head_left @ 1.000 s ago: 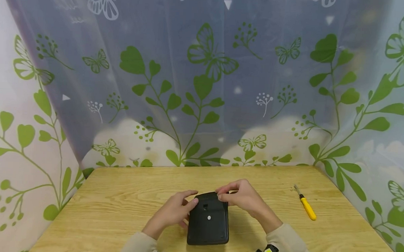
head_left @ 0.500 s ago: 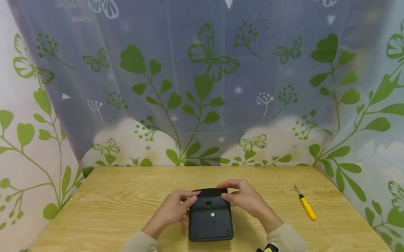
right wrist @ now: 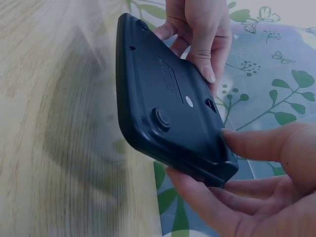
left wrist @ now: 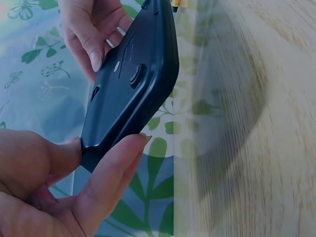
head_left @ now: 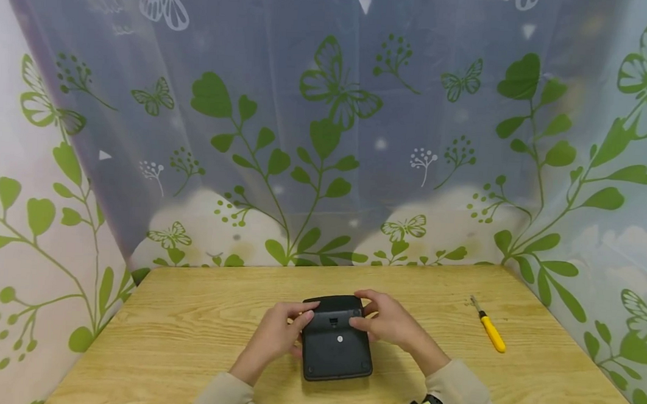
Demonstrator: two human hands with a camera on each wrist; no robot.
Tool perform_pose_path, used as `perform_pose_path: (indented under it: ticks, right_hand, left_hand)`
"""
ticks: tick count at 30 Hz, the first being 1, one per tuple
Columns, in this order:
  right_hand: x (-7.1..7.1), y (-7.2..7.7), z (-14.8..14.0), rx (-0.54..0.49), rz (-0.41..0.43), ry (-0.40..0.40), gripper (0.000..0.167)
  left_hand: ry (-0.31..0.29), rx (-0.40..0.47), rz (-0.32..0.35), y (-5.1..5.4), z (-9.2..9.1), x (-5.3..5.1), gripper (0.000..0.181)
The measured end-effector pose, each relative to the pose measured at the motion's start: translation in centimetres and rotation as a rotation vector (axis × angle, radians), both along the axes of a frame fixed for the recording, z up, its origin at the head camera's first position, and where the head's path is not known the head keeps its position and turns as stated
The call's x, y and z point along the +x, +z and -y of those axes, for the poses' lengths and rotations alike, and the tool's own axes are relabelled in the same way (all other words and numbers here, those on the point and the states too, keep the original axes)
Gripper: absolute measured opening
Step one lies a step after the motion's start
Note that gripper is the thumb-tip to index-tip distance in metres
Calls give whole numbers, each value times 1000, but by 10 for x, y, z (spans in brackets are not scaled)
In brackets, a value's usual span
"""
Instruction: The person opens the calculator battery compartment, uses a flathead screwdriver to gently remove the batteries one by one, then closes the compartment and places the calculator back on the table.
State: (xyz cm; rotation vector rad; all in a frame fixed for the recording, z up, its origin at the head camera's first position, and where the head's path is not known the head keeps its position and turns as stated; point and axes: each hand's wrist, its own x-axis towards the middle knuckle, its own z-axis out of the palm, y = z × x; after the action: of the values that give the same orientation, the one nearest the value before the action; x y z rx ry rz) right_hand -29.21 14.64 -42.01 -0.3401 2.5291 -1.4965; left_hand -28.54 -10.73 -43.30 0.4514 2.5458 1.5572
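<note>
A black, wedge-shaped device that looks like a desk calculator is held underside up above the wooden table. Its back has a round white sticker, a small dark slot and round feet, one foot showing near in the right wrist view. My left hand grips its left side near the far end, thumb on the back. On the opposite side my right hand holds it with the thumb on the back and fingers round the edge. The device's front face is hidden.
On the table at the right lies a screwdriver with a yellow handle. Tiny bits, too small to identify, lie by its tip. A patterned curtain with leaves and butterflies stands behind the table and along both sides.
The calculator has turned slightly and tilted, so its back shows more squarely. My right hand's thumb and fingers have shifted from its far corner to farther down its right side.
</note>
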Motion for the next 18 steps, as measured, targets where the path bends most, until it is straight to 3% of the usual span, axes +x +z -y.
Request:
perform_pose_path:
  ticks: [9,18]
  right_hand:
    - [2,-1,5,85,-4,-81,57]
    - [0,-5,3,117,-18,-68,57]
  left_hand:
    - [-19,-28,2,-2,-1,-1,36]
    - [-18,-59,15,-7,-3,-3,41]
